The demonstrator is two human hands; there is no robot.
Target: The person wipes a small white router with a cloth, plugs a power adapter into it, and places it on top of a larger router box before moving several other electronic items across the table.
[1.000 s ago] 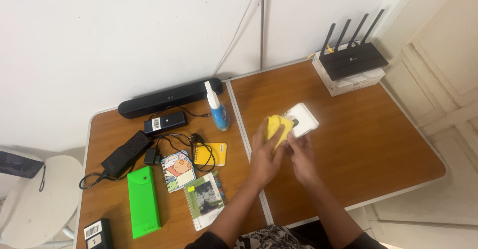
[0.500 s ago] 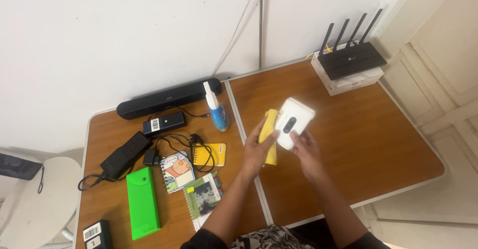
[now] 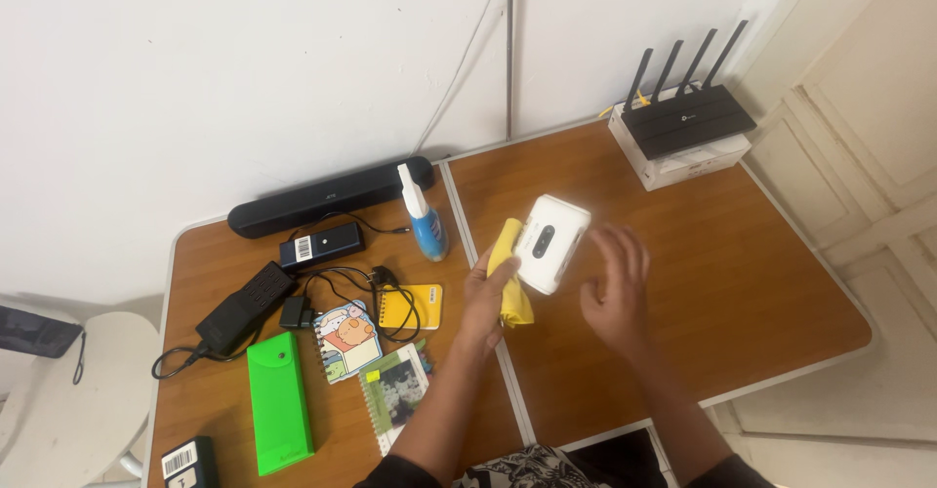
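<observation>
two hands (image 3: pixel 488 293) mid-table, white device (image 3: pixel 549 243), bare tabletop (image 3: pixel 742 254) rightward

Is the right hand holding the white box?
No, the right hand is open beside the white box, not touching it.

I see smooth white plastic on the small device (image 3: pixel 549 243), slightly glossy; soft yellow cloth (image 3: pixel 509 271) bunched against it. The worktop (image 3: pixel 742 254) shows wood-grain laminate with sheen. The green case (image 3: pixel 279 400) looks matt plastic.
</observation>
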